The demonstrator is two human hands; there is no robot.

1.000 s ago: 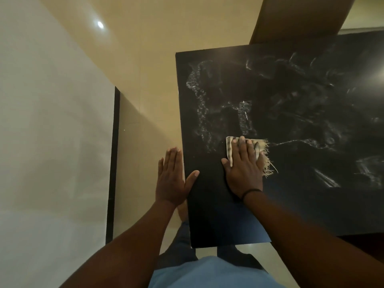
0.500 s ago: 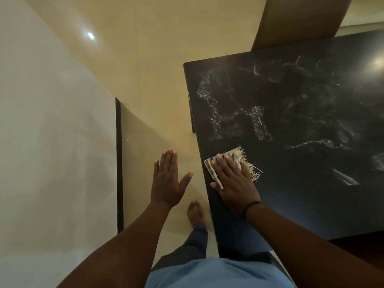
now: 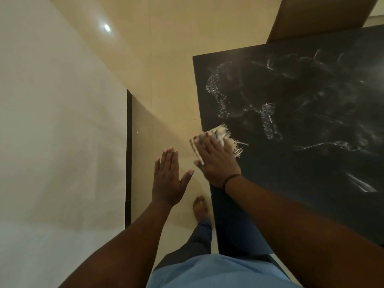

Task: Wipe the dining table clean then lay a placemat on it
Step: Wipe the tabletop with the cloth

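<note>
Your right hand (image 3: 216,161) lies palm down on the cloth (image 3: 223,140) at the left edge of the black dining table (image 3: 311,163), about 9 o'clock on the tabletop as you see it. The fingers are straight and held close together, pressing the cloth flat rather than pinching it; the thumb sticks out toward 8 o'clock. The hand points toward 11 o'clock, and the cloth's left corner overhangs the table edge, so part of it sits over the floor (image 3: 166,69). Its frayed fringe sticks out from under your fingers toward 3 o'clock, lying on the tabletop. A dark band (image 3: 230,179) circles your right wrist, and the forearm runs back toward 5 o'clock.

Your left hand (image 3: 168,179) hovers over the floor, just beside the table edge and apart from it, holding nothing. It is spread flat, palm down, 4 fingers together pointing to 12 o'clock and the thumb splayed toward 2 o'clock, its tip near your right thumb.

Pale streaks and smears (image 3: 268,119) cover the tabletop from 10 o'clock round to 3 o'clock. Your bare foot (image 3: 200,206) stands on the floor beside the table.
</note>
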